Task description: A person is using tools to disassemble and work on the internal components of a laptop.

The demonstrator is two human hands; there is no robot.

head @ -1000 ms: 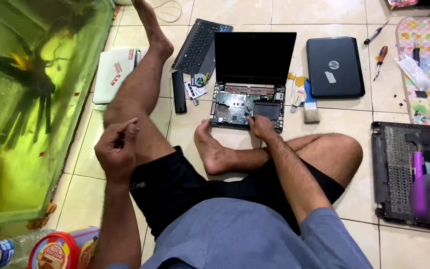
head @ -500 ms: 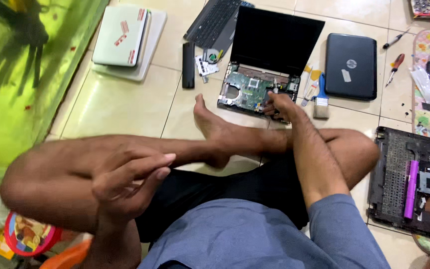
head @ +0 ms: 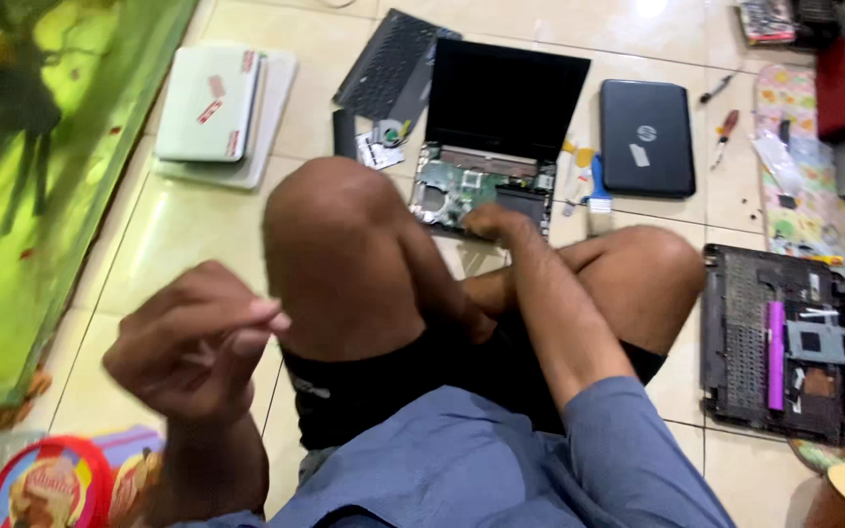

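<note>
The green fish tank (head: 41, 176) filled the far left, well apart from the opened laptop (head: 506, 98), which sat on the tiled floor (head: 178, 264) straight ahead of the seated person with its dark screen upright and its green board (head: 466, 186) bare. A raised knee (head: 344, 254) stood just left of that laptop and covered its near left corner. To the right of it, well apart, lay a stripped laptop base (head: 775, 342) with a purple strip, and just beside its right edge a closed black laptop (head: 645, 137). A white laptop (head: 209, 103) lay to its left, and a loose keyboard (head: 388, 64) leaned at its back left corner.

The right hand (head: 496, 223) rested on the near edge of the board, fingers curled down; whether it gripped a part there could not be told. The left hand (head: 193, 342) hung in the air, well short and left of the laptop, fingers closed in a pinch, too blurred to show anything between them.

By my judgement the step in hand was work on the bare board with the right hand alone. A next move there would call for a clear view past the knee and a light touch among small parts.

A brush (head: 599, 200) and a red-handled screwdriver (head: 726, 127) lay right of the laptop. The board's left part was hidden, and the bits by the keyboard were too small to make out.
</note>
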